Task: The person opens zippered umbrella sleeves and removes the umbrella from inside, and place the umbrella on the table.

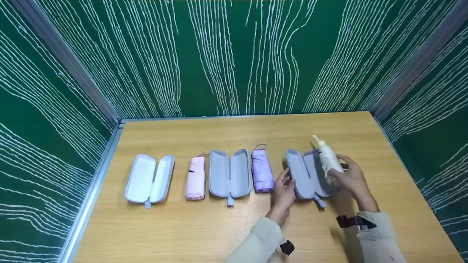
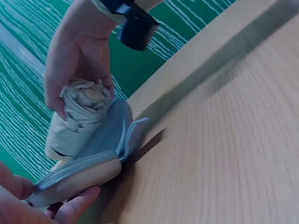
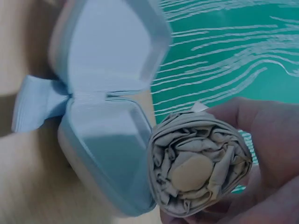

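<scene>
A folded cream umbrella [image 1: 331,160] is gripped by my right hand [image 1: 353,177], tilted above the right half of an open grey-blue zip case [image 1: 301,171]. My left hand [image 1: 284,191] holds that case by its left half, thumb on the rim and fingers beneath. In the right wrist view the rolled cloth end of the umbrella [image 3: 196,163] faces the camera, close beside the case [image 3: 112,51]. The left wrist view has the umbrella [image 2: 77,121] over the case [image 2: 79,175], whose pull tab hangs at the near end.
Left of my hands lie a folded purple umbrella [image 1: 262,171], a second open grey case [image 1: 219,175], a folded pink umbrella [image 1: 196,179] and an open case with a pale interior [image 1: 140,179]. Green walls with white lines border the wooden table [image 1: 175,233].
</scene>
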### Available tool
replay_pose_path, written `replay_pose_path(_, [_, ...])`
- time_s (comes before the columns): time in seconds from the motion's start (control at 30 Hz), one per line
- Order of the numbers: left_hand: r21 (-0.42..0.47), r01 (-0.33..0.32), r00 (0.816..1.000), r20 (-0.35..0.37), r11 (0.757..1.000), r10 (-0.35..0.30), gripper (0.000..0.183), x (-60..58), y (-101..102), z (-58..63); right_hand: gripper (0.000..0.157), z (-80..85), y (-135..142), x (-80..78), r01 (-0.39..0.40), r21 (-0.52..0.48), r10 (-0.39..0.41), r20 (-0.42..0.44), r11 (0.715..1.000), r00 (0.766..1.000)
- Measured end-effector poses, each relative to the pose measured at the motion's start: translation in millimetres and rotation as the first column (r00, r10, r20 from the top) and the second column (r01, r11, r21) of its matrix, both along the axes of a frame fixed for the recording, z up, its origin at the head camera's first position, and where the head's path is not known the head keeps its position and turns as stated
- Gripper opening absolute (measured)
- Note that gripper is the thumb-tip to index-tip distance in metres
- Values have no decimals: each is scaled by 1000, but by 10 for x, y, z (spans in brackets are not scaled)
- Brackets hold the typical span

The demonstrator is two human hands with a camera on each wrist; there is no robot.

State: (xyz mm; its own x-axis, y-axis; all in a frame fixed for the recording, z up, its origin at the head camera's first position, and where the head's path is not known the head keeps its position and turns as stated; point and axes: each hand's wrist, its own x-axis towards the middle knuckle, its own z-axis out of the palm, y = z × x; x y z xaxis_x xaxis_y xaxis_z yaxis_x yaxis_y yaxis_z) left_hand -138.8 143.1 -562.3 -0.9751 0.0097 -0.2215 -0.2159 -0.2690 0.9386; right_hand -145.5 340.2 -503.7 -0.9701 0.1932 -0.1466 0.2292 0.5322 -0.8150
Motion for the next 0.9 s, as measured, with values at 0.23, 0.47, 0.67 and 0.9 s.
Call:
replay_pose_path(0.23, [-59,-33,999,-28,998,31,42,-34,-13,-13,67,39,179,4,99,-18,-100,-92,995,991])
replay_pose_path(0.47, [-106,-40,998,-43,994,36,42,-78,-41,-20,70,-197,394,-22,146,121,-138,-70,982,988])
replay_pose_path(0.67, [-128,-33,998,-50,991,27,42,-110,-48,-30,74,-458,499,-9,174,248,-175,-18,953,984])
replay_pose_path(0.9, [-154,-42,999,-36,987,37,42,-161,-56,-45,76,-594,492,-22,218,394,-224,-33,893,974])
